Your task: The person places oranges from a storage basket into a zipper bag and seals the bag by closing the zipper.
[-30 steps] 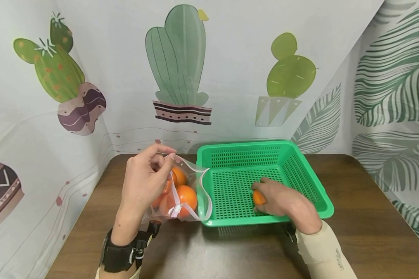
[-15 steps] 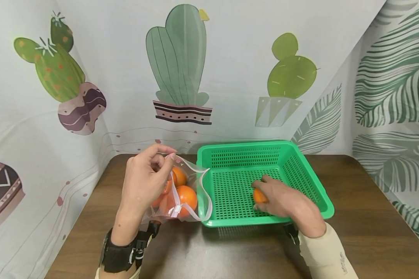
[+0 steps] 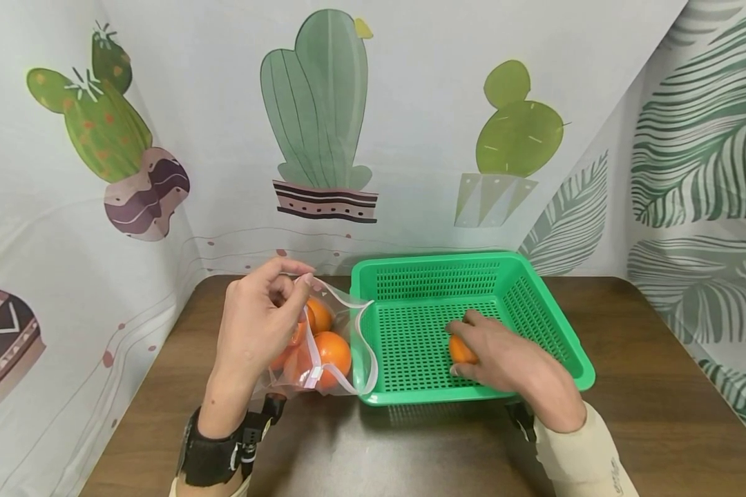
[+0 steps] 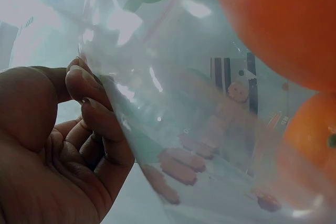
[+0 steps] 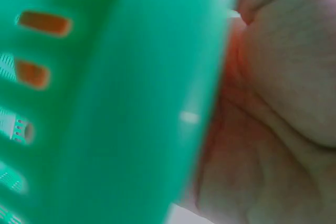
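My left hand (image 3: 257, 317) pinches the upper edge of a clear zip bag (image 3: 360, 331) between thumb and fingers. Its mouth gapes toward the right, and a white zip strip runs along it. Several oranges (image 3: 333, 352) lie inside; the left wrist view shows two of them close up through the film. My right hand (image 3: 503, 352) reaches over the near rim of a green plastic basket (image 3: 410, 397). Its fingers curl around an orange (image 3: 461, 350) low over the basket floor, covering most of the fruit. In the right wrist view the basket wall hides the fingertips.
The bag's mouth overlaps the basket's left rim in the head view. Both stand on a dark wooden table (image 3: 646, 386). Behind it hangs a white cloth (image 3: 416, 124) printed with cacti and leaves.
The right forearm has shifted slightly to the right and nearer, its hand still around the orange, which has barely moved. The left hand and the bag have stayed still.
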The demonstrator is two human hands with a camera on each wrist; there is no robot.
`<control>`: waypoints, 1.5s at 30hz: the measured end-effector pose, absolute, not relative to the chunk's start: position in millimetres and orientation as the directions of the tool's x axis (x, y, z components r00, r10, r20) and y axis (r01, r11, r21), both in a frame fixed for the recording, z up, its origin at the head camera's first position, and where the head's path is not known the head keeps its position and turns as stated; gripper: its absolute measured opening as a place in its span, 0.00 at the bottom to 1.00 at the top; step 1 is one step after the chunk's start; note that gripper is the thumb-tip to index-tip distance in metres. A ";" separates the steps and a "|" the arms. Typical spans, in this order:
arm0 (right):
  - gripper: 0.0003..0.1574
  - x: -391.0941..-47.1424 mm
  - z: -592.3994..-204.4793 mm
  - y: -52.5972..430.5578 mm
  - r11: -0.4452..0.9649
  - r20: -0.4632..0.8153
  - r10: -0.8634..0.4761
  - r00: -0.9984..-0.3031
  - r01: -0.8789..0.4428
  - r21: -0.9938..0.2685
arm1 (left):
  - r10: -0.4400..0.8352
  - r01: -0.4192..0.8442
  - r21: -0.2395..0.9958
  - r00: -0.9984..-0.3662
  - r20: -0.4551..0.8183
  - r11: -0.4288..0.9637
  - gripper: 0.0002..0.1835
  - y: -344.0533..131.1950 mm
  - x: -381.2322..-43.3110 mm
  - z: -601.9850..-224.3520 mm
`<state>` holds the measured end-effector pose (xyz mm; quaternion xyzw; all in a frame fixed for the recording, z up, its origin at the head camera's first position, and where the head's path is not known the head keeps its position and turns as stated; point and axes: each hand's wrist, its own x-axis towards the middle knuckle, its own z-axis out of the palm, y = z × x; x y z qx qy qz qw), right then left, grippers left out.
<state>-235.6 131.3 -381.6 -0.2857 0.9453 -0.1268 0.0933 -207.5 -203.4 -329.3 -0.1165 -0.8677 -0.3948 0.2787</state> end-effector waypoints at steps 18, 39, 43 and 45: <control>0.35 -224.7 -374.4 129.1 0.711 0.172 -0.644 -0.745 -0.666 -0.224 | -0.037 0.388 0.648 -0.841 0.540 0.655 0.04 -202.5 -206.0 -329.0; 0.36 -217.9 -367.6 118.1 0.664 0.319 -0.654 -0.686 -0.722 -0.193 | -0.035 0.385 0.650 -0.844 0.535 0.655 0.05 -202.7 -206.6 -329.7; 0.36 -217.4 -366.2 115.1 0.652 0.340 -0.653 -0.676 -0.731 -0.201 | -0.033 0.385 0.652 -0.845 0.533 0.653 0.05 -202.6 -206.9 -329.7; 0.37 -217.2 -365.5 113.8 0.647 0.344 -0.653 -0.674 -0.734 -0.208 | -0.032 0.385 0.653 -0.847 0.531 0.652 0.05 -202.4 -206.8 -329.6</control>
